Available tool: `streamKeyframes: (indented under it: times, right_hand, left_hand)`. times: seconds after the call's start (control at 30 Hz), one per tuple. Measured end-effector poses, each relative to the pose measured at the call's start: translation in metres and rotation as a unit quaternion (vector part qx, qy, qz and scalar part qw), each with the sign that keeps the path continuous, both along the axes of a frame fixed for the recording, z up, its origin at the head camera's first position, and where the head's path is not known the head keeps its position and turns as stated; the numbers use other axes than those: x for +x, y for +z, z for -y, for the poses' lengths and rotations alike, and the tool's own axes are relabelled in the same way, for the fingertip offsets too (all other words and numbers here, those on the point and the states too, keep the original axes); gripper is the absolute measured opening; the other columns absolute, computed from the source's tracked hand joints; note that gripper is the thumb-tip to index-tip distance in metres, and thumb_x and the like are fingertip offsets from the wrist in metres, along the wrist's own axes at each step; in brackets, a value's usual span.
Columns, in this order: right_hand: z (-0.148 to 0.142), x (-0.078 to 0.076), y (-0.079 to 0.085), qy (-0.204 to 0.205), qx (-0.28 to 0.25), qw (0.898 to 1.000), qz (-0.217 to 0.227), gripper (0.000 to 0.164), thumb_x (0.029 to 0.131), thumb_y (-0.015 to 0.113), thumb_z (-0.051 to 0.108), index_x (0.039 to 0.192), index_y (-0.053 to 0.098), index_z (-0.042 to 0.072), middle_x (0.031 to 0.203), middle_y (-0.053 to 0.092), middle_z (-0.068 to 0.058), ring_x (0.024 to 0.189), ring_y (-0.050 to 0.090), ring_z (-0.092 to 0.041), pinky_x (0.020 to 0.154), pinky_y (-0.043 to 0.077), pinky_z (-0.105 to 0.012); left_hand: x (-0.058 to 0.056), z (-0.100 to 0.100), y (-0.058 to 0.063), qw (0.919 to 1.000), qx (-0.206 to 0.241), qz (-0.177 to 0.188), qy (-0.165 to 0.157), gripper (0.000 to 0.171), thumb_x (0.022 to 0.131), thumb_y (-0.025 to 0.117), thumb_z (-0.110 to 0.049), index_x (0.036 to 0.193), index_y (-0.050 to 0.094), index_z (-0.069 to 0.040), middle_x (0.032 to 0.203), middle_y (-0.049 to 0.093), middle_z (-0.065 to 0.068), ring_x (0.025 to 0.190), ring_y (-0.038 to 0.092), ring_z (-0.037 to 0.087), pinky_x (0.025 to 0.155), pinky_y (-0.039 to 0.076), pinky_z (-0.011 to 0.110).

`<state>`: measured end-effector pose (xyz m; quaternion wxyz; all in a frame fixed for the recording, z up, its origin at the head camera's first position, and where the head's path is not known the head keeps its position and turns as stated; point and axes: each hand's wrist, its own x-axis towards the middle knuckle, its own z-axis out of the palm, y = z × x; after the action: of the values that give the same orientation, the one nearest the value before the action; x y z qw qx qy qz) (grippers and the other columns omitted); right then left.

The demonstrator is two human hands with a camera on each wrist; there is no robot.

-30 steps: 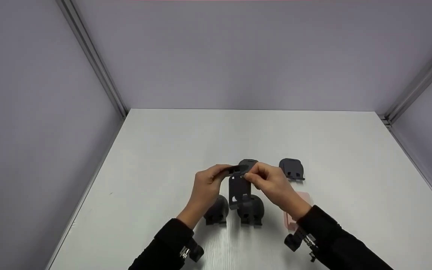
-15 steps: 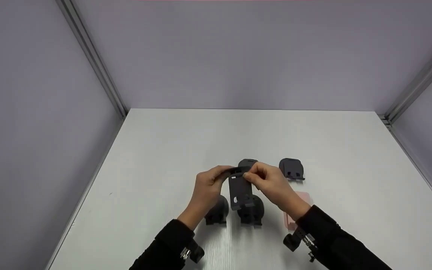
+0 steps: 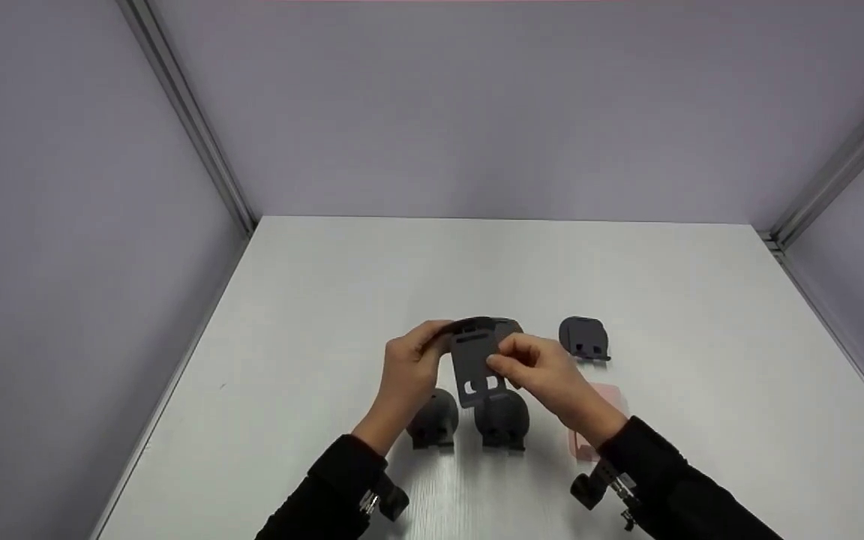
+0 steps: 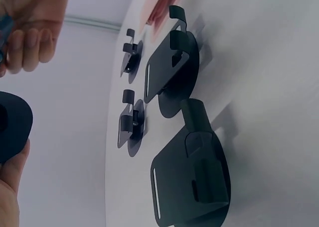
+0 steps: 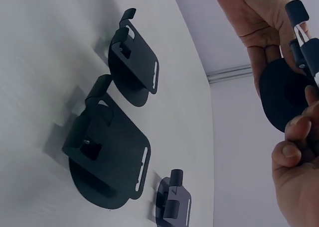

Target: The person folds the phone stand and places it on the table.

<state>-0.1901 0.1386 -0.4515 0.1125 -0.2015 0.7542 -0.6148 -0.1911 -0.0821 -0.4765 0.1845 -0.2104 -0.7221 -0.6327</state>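
Both hands hold one black metal phone stand (image 3: 472, 360) above the table. My left hand (image 3: 408, 367) grips its rounded base from the left, the fingers partly hidden behind it. With thumb and fingertips my right hand (image 3: 541, 369) pinches the right edge of the slotted plate. The plate hangs down toward me from the base at an angle. In the right wrist view the stand's dark round base (image 5: 276, 95) lies between the hands, and a curved hook (image 5: 297, 12) sticks up. The left wrist view shows only part of the base (image 4: 14, 130).
Similar black stands rest on the white table (image 3: 342, 285): a near-left one (image 3: 433, 421), a near-middle one (image 3: 503, 421), a far-right one (image 3: 583, 337) and one (image 3: 511, 327) behind the hands. A pink stand (image 3: 607, 393) lies partly under my right forearm. Grey panels (image 3: 447, 112) surround the table.
The held stand has risen slightly and its plate has tilted, so its slot and cutouts show more fully. My left hand has shifted up a little; my right hand still pinches the plate.
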Motion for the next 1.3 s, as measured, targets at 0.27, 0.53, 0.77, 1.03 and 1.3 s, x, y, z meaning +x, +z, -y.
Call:
streamKeyframes:
  times: [0.27, 0.53, 0.77, 1.03, 1.3]
  right_hand:
    - [-0.006, 0.003, -0.006, 0.061, -0.003, 0.998, 0.008, 0.017, 0.098, 0.070, 0.018, 0.097, 0.067, 0.001, 0.082, 0.058, 0.001, 0.072, 0.050, -0.008, 0.064, 0.045, -0.023]
    - [-0.005, 0.005, -0.009, 0.061, 0.033, 0.997, -0.020, 0.018, 0.100, 0.068, 0.017, 0.092, 0.062, 0.002, 0.076, 0.050, 0.002, 0.067, 0.046, -0.007, 0.060, 0.040, -0.020]
    - [-0.003, 0.006, -0.008, 0.052, 0.059, 0.996, -0.047, 0.017, 0.100, 0.068, 0.015, 0.090, 0.059, 0.003, 0.075, 0.049, 0.003, 0.067, 0.046, -0.006, 0.060, 0.040, -0.020]
    - [-0.001, 0.006, -0.012, 0.040, 0.070, 0.994, -0.072, 0.016, 0.099, 0.068, 0.014, 0.088, 0.059, 0.007, 0.073, 0.047, 0.004, 0.065, 0.045, -0.006, 0.059, 0.039, -0.020]
    - [0.003, 0.007, -0.017, 0.019, 0.097, 0.990, -0.103, 0.018, 0.099, 0.069, 0.017, 0.085, 0.058, 0.012, 0.071, 0.049, 0.006, 0.064, 0.047, -0.006, 0.058, 0.040, -0.021]
  left_hand:
    - [-0.001, 0.006, 0.000, 0.9993, 0.007, 0.026, 0.025, 0.017, 0.101, 0.060, 0.001, 0.111, 0.073, -0.002, 0.103, 0.076, 0.008, 0.095, 0.075, 0.019, 0.084, 0.061, 0.030]
    - [0.000, 0.007, -0.001, 0.9991, 0.008, 0.033, 0.025, 0.016, 0.101, 0.061, -0.001, 0.110, 0.074, -0.001, 0.103, 0.077, 0.009, 0.093, 0.076, 0.020, 0.083, 0.062, 0.029]
    - [0.002, 0.005, 0.000, 0.9975, 0.023, 0.062, 0.024, 0.015, 0.101, 0.062, -0.002, 0.108, 0.074, -0.002, 0.099, 0.077, 0.009, 0.089, 0.077, 0.019, 0.081, 0.062, 0.031]
    - [0.007, 0.002, 0.003, 0.9900, 0.055, 0.129, 0.009, 0.014, 0.101, 0.061, 0.000, 0.109, 0.073, 0.001, 0.097, 0.076, 0.014, 0.087, 0.076, 0.021, 0.080, 0.063, 0.032]
    - [0.011, 0.000, 0.003, 0.9824, 0.075, 0.171, -0.003, 0.014, 0.101, 0.061, -0.002, 0.111, 0.071, 0.002, 0.098, 0.075, 0.017, 0.085, 0.076, 0.024, 0.077, 0.063, 0.035]
